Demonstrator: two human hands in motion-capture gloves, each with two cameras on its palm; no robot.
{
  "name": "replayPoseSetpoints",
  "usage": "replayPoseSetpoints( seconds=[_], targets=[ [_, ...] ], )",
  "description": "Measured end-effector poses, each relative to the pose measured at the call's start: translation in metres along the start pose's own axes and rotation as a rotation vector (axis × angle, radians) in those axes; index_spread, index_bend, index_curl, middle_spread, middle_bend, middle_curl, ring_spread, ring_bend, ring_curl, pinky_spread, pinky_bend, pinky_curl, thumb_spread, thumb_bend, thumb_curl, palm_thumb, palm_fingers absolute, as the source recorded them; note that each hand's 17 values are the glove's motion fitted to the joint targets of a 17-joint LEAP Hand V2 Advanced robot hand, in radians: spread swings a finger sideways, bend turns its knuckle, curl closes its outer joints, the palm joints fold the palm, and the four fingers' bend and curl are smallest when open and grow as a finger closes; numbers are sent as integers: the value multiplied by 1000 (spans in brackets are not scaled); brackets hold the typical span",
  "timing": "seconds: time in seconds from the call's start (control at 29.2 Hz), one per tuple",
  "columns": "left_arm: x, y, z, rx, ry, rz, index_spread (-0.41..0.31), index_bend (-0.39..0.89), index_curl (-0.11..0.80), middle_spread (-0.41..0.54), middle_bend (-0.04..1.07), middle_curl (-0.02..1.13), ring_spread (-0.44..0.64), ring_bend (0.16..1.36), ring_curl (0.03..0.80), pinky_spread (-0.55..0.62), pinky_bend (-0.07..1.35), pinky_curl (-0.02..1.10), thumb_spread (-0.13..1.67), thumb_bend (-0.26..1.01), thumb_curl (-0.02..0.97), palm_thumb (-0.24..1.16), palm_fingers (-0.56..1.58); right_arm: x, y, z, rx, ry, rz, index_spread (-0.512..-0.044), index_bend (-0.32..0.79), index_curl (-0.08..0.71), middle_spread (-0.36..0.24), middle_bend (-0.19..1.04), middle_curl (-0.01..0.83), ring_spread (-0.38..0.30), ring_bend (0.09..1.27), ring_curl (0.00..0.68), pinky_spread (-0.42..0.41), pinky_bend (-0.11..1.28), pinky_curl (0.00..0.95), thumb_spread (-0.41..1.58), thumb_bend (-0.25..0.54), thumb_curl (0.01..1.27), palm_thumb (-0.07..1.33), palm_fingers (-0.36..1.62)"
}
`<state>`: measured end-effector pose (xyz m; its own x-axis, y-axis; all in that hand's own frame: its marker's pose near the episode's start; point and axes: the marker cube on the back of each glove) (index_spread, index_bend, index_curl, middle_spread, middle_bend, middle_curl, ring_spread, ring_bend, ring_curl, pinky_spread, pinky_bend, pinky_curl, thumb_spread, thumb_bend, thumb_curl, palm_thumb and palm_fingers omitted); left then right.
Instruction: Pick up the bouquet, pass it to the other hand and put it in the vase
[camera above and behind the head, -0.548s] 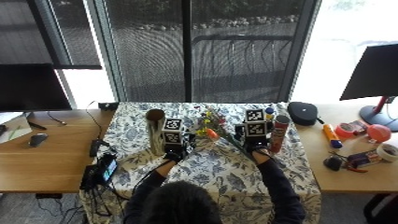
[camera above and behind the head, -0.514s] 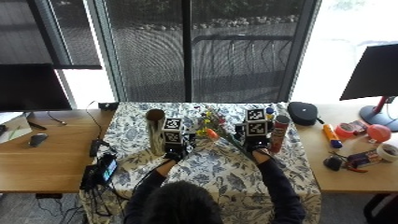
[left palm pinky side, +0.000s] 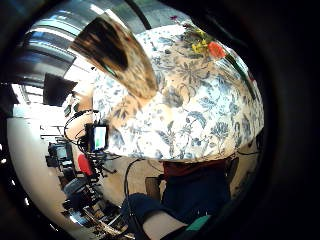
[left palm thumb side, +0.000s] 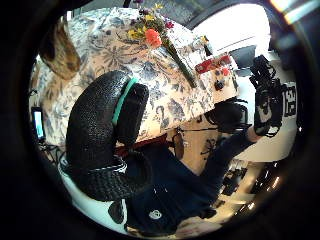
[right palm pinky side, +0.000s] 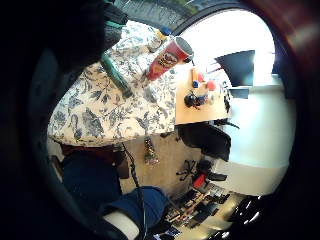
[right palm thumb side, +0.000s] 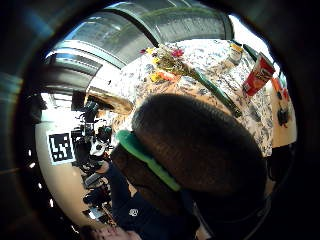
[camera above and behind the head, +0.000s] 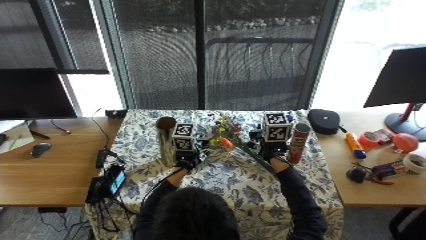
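Note:
The bouquet (camera above and behind the head: 228, 138), with yellow, orange and pink flowers and long green stems, lies on the flowered tablecloth (camera above and behind the head: 226, 187) between my hands. The tall brown vase (camera above and behind the head: 166, 141) stands upright just left of my left hand (camera above and behind the head: 187, 159). That hand hovers over the cloth with fingers (left palm thumb side: 102, 135) loosely curled and nothing in them. My right hand (camera above and behind the head: 272, 150) is near the stem ends (camera above and behind the head: 263, 162), also holding nothing; its thumb (right palm thumb side: 200, 150) fills the thumb side view. From the palms I see the bouquet (left palm thumb side: 152, 32) and vase (left palm pinky side: 117, 55) apart from both hands.
A red crisp tube (camera above and behind the head: 297, 144) stands right of my right hand, with a small jar (right palm thumb side: 234, 50) behind it. A phone on a stand (camera above and behind the head: 110, 182) sits at the table's left edge. A black pouch (camera above and behind the head: 324, 121) and small items lie on the right desk.
Almost nothing differs; both hands stay over the cloth beside the bouquet, which has not moved.

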<state>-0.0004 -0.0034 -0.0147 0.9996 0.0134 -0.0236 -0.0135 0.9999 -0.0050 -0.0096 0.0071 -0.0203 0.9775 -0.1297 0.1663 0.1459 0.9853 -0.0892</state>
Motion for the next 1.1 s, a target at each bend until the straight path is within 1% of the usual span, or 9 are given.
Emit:
replayPoseSetpoints(
  seconds=[0.1,0.31,0.34,0.41,0.55,0.65,0.82,0.96,1.1],
  targets=[
    [-1,-4,-1,-9,24,11,-64,197,235,209,153,130,288,558,211,358,351,210,1102,82,141,231,280,-10,2,-6,-36,-4,-34,-365,102,72,15,208,146,135,573,216,230,727,292,1084,38,108,157,164],
    [-6,-17,-2,-1,73,16,-66,190,271,215,156,151,299,562,222,368,348,231,1159,58,165,237,272,-13,-25,-2,-93,-29,8,-355,143,107,18,230,188,128,566,225,233,690,293,1137,20,134,170,206],
    [-8,-17,-3,-1,78,10,-66,189,276,215,156,154,300,563,223,369,348,234,1166,54,169,238,270,-14,-26,-5,-110,-37,20,-324,156,118,15,281,210,105,590,237,232,663,287,1141,23,141,183,319],
    [-11,-17,-6,2,80,-3,-66,183,283,213,171,164,302,560,225,371,342,239,1177,47,176,241,274,-15,-23,-15,-156,-62,47,-289,140,121,14,295,224,86,613,239,230,638,278,1139,29,158,216,397],
    [-15,-20,-6,7,82,-13,-62,176,296,205,186,186,303,556,230,374,328,247,1195,31,188,245,286,-14,-26,-26,-201,-114,101,-245,127,143,20,296,248,67,625,256,225,622,285,1143,23,179,246,440],
    [-16,-21,-6,9,83,-5,-61,171,303,202,182,199,304,552,232,374,328,255,1204,20,197,248,289,-7,-41,-24,-200,-136,170,-215,102,151,25,273,258,58,648,275,218,652,301,1144,15,192,264,485],
    [-20,-12,-7,-15,86,-9,-60,167,313,200,176,217,304,552,239,374,323,266,1214,1,210,255,287,15,-84,2,-265,-227,290,-184,81,154,30,268,280,53,627,283,202,684,321,1143,-3,212,283,486],
    [-24,-12,-3,-23,106,-5,-60,166,319,199,181,230,307,549,243,376,314,272,1220,-9,219,259,285,32,-100,23,-319,-330,362,-171,73,153,31,277,299,59,610,292,203,698,334,1143,-11,223,294,471],
    [-24,-7,-3,-37,119,-1,-60,170,328,199,190,244,322,545,245,390,285,273,1223,-13,225,260,282,43,-95,45,-518,-402,410,-164,69,147,38,279,311,69,606,295,203,709,342,1143,-7,237,319,459]
  ],
)
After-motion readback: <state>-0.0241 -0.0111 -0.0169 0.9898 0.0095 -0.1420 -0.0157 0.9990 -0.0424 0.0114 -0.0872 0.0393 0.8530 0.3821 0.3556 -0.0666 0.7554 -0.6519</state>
